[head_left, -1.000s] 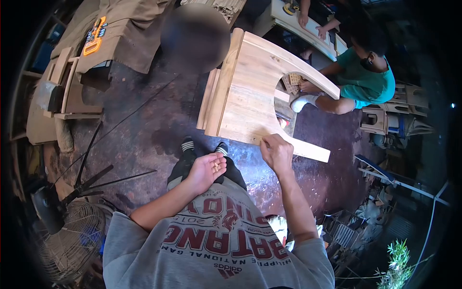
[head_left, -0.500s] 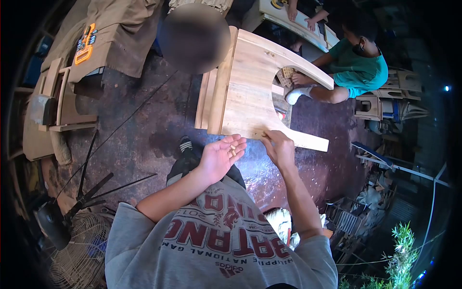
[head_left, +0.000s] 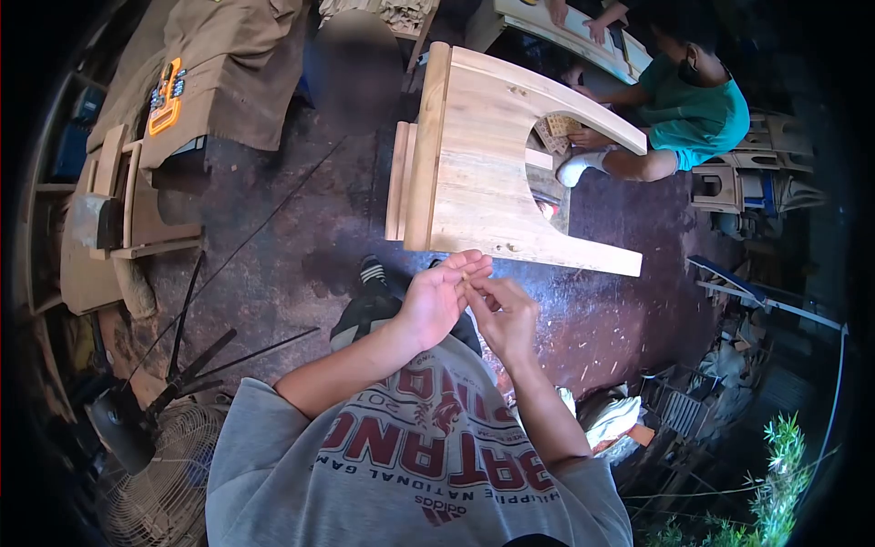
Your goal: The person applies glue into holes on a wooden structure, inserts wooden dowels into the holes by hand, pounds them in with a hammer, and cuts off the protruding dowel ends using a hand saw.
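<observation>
My left hand [head_left: 439,301] is palm up with its fingers curled around small wooden dowels [head_left: 464,277], partly hidden by my other hand. Over that palm, my right hand [head_left: 504,314] pinches at the dowels with its fingertips. Both hands are just below the near edge of a pale wooden furniture piece [head_left: 483,164] with a curved cutout. Two small pegs or holes [head_left: 507,247] show near that edge, too small to tell apart.
A person in a green shirt [head_left: 697,114] sits beyond the wooden piece. Another person's hands rest on a panel [head_left: 574,35] at the top. A fan [head_left: 164,474] stands lower left, a cloth-covered table [head_left: 228,91] upper left.
My right hand has left the edge of the wooden piece and moved left to my left palm. My left hand has risen towards the piece, and its fingers have curled more.
</observation>
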A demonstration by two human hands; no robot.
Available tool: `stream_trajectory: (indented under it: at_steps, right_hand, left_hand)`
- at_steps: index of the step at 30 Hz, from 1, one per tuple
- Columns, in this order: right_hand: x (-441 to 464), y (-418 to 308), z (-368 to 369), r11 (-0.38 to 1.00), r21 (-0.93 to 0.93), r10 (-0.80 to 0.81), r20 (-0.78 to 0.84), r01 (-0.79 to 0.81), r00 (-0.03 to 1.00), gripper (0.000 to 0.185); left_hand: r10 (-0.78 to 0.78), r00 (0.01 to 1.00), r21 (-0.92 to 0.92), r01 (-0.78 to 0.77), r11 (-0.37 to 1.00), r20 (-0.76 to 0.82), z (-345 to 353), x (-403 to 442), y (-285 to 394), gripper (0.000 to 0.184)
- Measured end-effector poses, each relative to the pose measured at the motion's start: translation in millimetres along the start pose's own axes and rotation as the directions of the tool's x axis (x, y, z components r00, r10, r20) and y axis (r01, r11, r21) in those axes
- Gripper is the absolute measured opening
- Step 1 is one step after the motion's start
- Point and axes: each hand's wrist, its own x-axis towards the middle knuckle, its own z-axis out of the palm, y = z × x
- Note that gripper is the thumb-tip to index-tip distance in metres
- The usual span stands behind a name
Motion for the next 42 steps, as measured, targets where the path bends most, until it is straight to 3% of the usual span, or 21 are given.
stream_trajectory:
  at_steps: [2,6,8,11,14,18,23,26,30,32,35,37,38,39,42]
  right_hand:
    - [-1,13,6,0.992,0.06,-0.103,-0.063,0.107,0.993,0.014]
    - [-6,19,1,0.973,0.223,-0.04,-0.088,0.059,0.995,0.013]
    - [-6,19,-1,0.969,0.246,-0.009,-0.109,0.036,0.994,0.012]
    - [-3,22,-7,0.993,0.093,-0.068,-0.076,0.075,0.995,0.011]
    - [-5,24,-7,0.978,0.205,0.048,-0.075,-0.032,0.996,0.01]
    - [-4,26,-12,0.969,0.24,0.074,-0.066,-0.056,0.995,0.011]
    - [1,20,-16,0.995,0.102,-0.009,-0.08,0.017,0.997,0.013]
    - [14,31,-22,0.99,-0.004,-0.138,-0.063,0.138,0.989,0.014]
    - [76,60,-69,0.985,-0.086,0.12,-0.304,-0.153,0.945,0.02]
    - [96,61,-91,0.924,-0.296,0.118,-0.385,-0.243,0.915,0.023]
    - [87,31,-100,0.929,-0.249,0.188,-0.323,-0.275,0.928,0.023]
    - [64,28,-86,0.996,-0.023,0.084,-0.094,-0.086,0.992,0.021]
    - [51,27,-73,0.996,0.008,-0.093,0.032,0.093,0.995,0.022]
    - [39,19,-60,0.987,0.016,-0.158,0.139,0.157,0.978,0.02]
    - [17,17,-26,0.96,-0.076,-0.265,0.078,0.271,0.961,0.019]
  left_hand:
    - [0.019,1.0,0.009,-0.019,1.0,0.015,1,1,-2,0.046]
    - [0.048,0.999,0.01,-0.048,0.999,0.011,-8,-2,-5,0.039]
    - [0.055,0.998,0.194,-0.046,0.98,-0.039,-27,5,-13,0.032]
    - [-0.061,0.992,0.331,0.094,0.939,-0.108,-34,4,-26,0.033]
    - [-0.134,0.99,0.202,0.142,0.969,-0.052,-33,2,-27,0.035]
    - [-0.178,0.982,0.164,0.187,0.969,-0.065,-21,5,-24,0.033]
    - [-0.118,0.993,0.359,0.12,0.926,-0.029,-35,19,-36,0.033]
    - [-0.152,0.987,0.333,0.161,0.929,-0.054,-34,26,-36,0.04]
    - [-0.252,0.966,0.147,0.258,0.955,-0.058,-28,25,-26,0.048]
    - [-0.197,0.98,0.037,0.198,0.98,-0.011,-26,23,-26,0.059]
    - [-0.14,0.99,-0.002,0.14,0.99,-0.022,-3,13,-16,0.065]
    - [-0.118,0.993,-0.013,0.118,0.993,0.016,0,12,-14,0.068]
    - [-0.103,0.993,-0.018,0.105,0.994,0.064,1,12,-14,0.071]
    - [-0.099,0.993,-0.018,0.101,0.995,0.063,-1,14,-16,0.071]
    - [-0.085,0.988,0.026,0.082,0.996,0.127,-7,16,-22,0.072]
